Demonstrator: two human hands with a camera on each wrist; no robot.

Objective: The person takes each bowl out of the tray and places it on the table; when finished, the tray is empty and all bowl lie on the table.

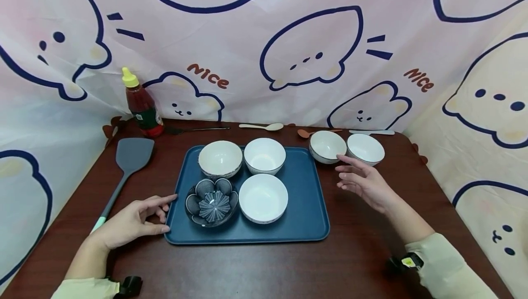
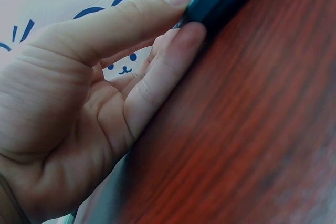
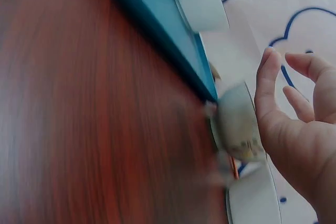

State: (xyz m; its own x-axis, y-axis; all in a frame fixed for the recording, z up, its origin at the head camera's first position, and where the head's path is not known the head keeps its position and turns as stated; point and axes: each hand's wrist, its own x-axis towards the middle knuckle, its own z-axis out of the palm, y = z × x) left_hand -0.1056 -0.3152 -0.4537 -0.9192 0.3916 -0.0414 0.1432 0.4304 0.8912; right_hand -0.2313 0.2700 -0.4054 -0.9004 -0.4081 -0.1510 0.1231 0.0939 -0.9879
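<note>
The left edge of the blue tray (image 1: 305, 218) is touched by the left hand (image 1: 125, 221), its thumb and index finger extended, while a dark petal-shaped bowl (image 1: 212, 202) and three pale bowls (image 1: 264, 198) are carried on the tray in the middle of the bench (image 1: 255, 271). The right hand (image 1: 367, 184) is held empty with fingers loosely parted, just beside the cream bowl (image 1: 327, 145) at the tray's far right corner; whether its rim is touched cannot be told. Farther right, a white bowl (image 1: 365, 147) is placed.
</note>
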